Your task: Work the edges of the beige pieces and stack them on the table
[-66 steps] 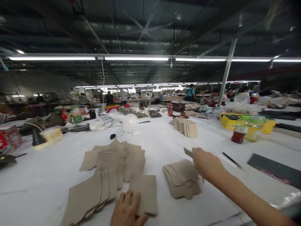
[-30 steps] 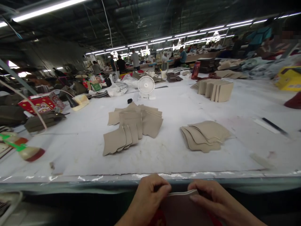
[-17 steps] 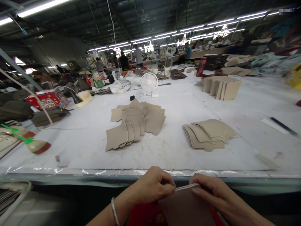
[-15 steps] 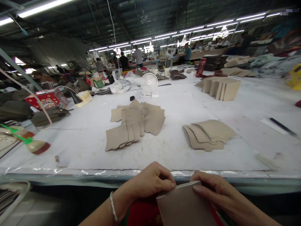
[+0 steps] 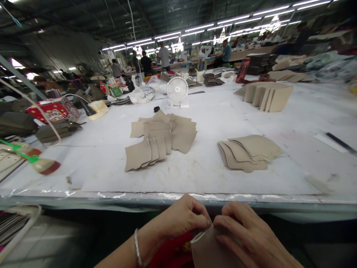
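Note:
Below the table's front edge, my left hand [image 5: 181, 219] pinches the upper left corner of a tan cut piece [image 5: 212, 249] held over my lap. Over the same piece, my right hand [image 5: 245, 234] curls its fingers and presses on the piece's upper edge. Something red [image 5: 173, 253] lies under the piece. On the white table [image 5: 97, 175] ahead, a fanned spread of tan cut pieces [image 5: 160, 139] lies centre-left. A smaller stack of curved tan pieces [image 5: 249, 152] lies centre-right. Both are out of reach of my hands.
A small white fan [image 5: 177, 91] stands behind the spread. Upright tan pieces [image 5: 269, 96] stand at the back right. A black pen [image 5: 341, 143] lies far right. A bottle with a green cap [image 5: 30, 162], bags and a red box [image 5: 52, 109] crowd the left. Other people work far behind.
My hands left the table and took a tan piece down to my lap. Since half a second ago my right hand has slid over the piece toward my left.

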Motion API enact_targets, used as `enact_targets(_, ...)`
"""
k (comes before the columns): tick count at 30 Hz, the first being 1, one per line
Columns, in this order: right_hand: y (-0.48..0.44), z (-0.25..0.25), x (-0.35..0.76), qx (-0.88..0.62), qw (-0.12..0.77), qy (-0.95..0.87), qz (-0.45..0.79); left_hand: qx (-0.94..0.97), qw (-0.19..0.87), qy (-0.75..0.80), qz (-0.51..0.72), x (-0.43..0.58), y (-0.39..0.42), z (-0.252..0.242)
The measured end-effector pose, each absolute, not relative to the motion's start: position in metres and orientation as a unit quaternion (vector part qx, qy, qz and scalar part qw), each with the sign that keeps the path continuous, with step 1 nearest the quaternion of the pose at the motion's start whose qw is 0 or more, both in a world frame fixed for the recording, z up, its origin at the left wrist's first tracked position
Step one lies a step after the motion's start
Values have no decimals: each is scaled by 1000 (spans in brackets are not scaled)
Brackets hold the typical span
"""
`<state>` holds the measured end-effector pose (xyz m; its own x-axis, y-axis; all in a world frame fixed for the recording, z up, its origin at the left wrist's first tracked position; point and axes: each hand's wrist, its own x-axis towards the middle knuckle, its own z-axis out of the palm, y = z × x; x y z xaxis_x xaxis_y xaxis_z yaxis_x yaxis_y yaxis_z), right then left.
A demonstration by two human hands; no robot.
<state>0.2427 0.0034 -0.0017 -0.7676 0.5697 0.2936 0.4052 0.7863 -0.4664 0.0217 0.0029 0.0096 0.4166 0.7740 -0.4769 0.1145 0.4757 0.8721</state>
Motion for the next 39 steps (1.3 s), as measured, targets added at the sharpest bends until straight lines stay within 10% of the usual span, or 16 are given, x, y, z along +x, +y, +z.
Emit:
enact_targets(29,15,39,226,-180,144,-950,209,668,441,575,170,16,23,37)
enact_targets(39,-10,35,242,-251,152,-893,341,566,687,423,168,20,-3,17)
